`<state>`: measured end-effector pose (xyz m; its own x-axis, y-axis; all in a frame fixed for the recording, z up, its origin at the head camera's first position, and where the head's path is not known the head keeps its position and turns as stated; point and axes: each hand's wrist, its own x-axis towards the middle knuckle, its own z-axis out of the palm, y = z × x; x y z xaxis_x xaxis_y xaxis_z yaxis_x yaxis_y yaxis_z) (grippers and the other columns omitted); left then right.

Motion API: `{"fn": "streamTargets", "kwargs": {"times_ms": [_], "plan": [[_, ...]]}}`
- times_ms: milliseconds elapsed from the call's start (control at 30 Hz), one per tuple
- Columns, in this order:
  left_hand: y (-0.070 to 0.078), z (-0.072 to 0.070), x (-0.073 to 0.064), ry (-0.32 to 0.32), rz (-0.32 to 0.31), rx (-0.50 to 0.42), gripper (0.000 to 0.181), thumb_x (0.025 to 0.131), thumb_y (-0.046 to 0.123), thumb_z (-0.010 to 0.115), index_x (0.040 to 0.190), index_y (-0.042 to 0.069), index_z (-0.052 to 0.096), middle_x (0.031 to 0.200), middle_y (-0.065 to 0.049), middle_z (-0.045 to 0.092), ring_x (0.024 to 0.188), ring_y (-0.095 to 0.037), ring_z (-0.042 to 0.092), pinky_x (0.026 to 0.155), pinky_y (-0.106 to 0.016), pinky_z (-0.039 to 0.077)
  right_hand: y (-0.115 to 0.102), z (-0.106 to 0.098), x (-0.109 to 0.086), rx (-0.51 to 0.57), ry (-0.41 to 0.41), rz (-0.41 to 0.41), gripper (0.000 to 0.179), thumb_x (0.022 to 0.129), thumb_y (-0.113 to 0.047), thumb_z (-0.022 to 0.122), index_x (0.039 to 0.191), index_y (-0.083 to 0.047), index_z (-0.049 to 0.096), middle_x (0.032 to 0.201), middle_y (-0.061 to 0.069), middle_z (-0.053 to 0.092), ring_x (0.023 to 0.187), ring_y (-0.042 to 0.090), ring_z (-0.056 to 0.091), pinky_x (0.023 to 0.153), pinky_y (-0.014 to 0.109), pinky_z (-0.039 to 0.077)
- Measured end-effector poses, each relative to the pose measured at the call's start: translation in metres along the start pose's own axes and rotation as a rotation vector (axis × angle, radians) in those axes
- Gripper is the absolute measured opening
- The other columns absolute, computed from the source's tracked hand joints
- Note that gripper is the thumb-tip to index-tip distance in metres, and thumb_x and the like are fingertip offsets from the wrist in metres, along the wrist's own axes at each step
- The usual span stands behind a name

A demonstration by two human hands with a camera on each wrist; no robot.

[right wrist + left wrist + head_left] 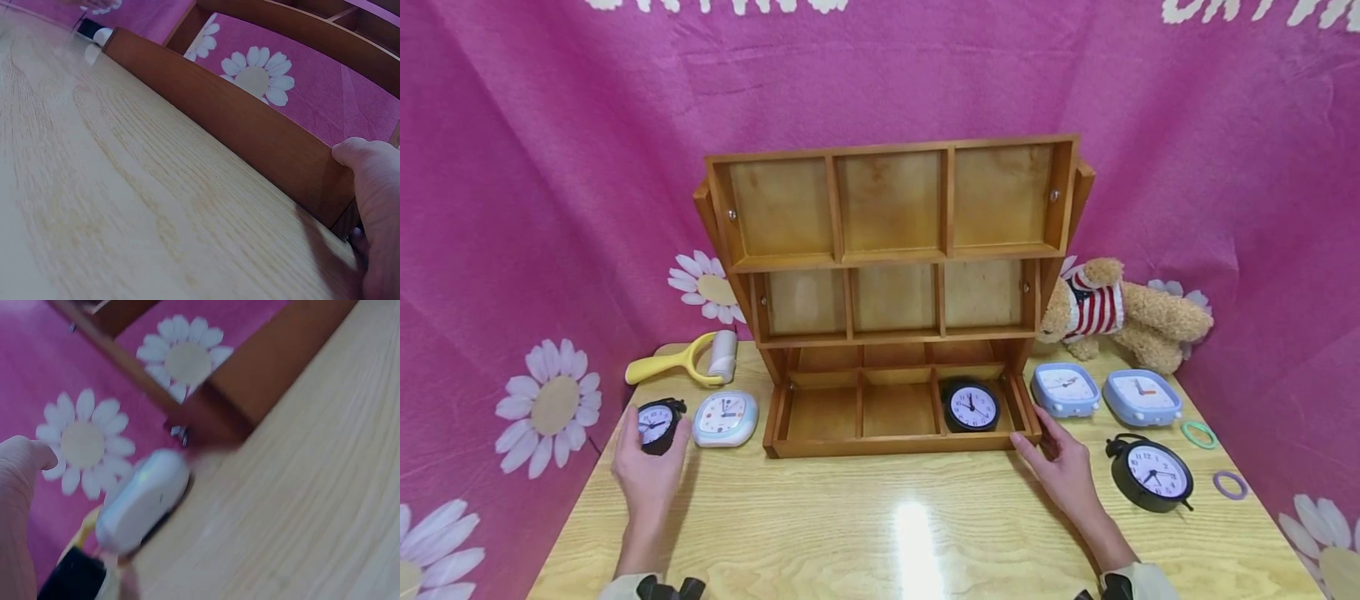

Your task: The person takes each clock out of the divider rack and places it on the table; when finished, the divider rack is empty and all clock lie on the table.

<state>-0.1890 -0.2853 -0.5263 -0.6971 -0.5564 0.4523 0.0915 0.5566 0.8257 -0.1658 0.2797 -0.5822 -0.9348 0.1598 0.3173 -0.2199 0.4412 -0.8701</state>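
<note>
My left hand is over a black alarm clock at the left of the table, thumb and fingers spread to either side; the right wrist view shows it apart from the clock, above it. My right hand grips the lower right front corner of a tiered wooden shelf, thumb on the front rim and fingers along the side. In the right wrist view, the thumb lies on the top edge. Another black clock sits in the bottom tier's right compartment.
A white-and-blue clock and yellow lint roller are left of the shelf. To its right are two blue clocks, a black twin-bell clock, a teddy bear, a green ring and a purple ring.
</note>
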Motion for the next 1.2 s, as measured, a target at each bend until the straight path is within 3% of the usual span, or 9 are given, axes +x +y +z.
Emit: {"fn": "streamTargets", "kwargs": {"times_ms": [300,400,567,633,733,833,1200], "plan": [[0.025,0.026,-0.018,-0.086,0.104,-0.047,0.073,0.081,0.013,0.087,0.145,-0.007,0.056,0.145,-0.030,0.057,0.132,-0.047,0.056,0.114,-0.036,0.045,-0.001,-0.002,0.000,0.005,-0.007,0.009,0.065,0.098,-0.012,0.075,0.153,0.006,0.046,0.148,0.034,0.052,0.126,0.044,0.058,0.093,0.004,0.042],[0.034,0.036,-0.026,-0.128,0.111,-0.058,0.071,0.081,0.013,0.088,0.143,-0.006,0.059,0.142,-0.029,0.060,0.125,-0.047,0.060,0.107,-0.033,0.048,-0.001,-0.002,0.000,0.011,-0.008,0.006,0.065,0.098,-0.012,0.075,0.153,0.005,0.046,0.148,0.034,0.052,0.126,0.045,0.058,0.092,0.004,0.043],[0.047,0.053,-0.038,-0.207,0.114,-0.125,0.067,0.081,0.011,0.088,0.140,-0.005,0.062,0.136,-0.026,0.066,0.118,-0.046,0.064,0.097,-0.016,0.045,0.001,-0.002,0.000,0.020,-0.001,0.000,0.064,0.097,-0.011,0.075,0.153,0.005,0.047,0.147,0.033,0.053,0.125,0.045,0.058,0.092,0.005,0.044],[0.052,0.060,-0.042,-0.249,0.112,-0.163,0.066,0.081,0.008,0.088,0.139,-0.006,0.062,0.136,-0.025,0.066,0.121,-0.045,0.063,0.100,-0.014,0.046,0.002,-0.001,0.001,0.019,0.001,-0.003,0.064,0.097,-0.011,0.075,0.153,0.005,0.047,0.147,0.033,0.053,0.125,0.044,0.058,0.092,0.005,0.044],[0.060,0.070,-0.050,-0.300,0.116,-0.202,0.064,0.081,0.006,0.088,0.138,-0.008,0.062,0.136,-0.026,0.066,0.122,-0.046,0.064,0.106,-0.033,0.053,0.003,-0.001,0.001,0.021,0.001,-0.007,0.064,0.097,-0.011,0.076,0.153,0.005,0.047,0.147,0.032,0.053,0.125,0.044,0.058,0.093,0.006,0.044],[0.067,0.080,-0.057,-0.348,0.134,-0.223,0.064,0.081,0.007,0.088,0.138,-0.009,0.062,0.136,-0.027,0.065,0.124,-0.045,0.063,0.105,-0.052,0.051,0.003,-0.002,0.002,0.023,0.001,-0.008,0.064,0.097,-0.010,0.076,0.153,0.006,0.047,0.147,0.033,0.053,0.125,0.044,0.057,0.093,0.006,0.045],[0.093,0.117,-0.087,-0.503,0.235,-0.272,0.062,0.083,0.016,0.089,0.137,-0.003,0.066,0.135,-0.021,0.068,0.123,-0.039,0.066,0.103,-0.054,0.053,-0.002,-0.001,0.001,0.067,-0.003,-0.019,0.064,0.095,-0.005,0.077,0.151,0.007,0.048,0.147,0.035,0.051,0.128,0.044,0.054,0.093,0.005,0.042]]}}
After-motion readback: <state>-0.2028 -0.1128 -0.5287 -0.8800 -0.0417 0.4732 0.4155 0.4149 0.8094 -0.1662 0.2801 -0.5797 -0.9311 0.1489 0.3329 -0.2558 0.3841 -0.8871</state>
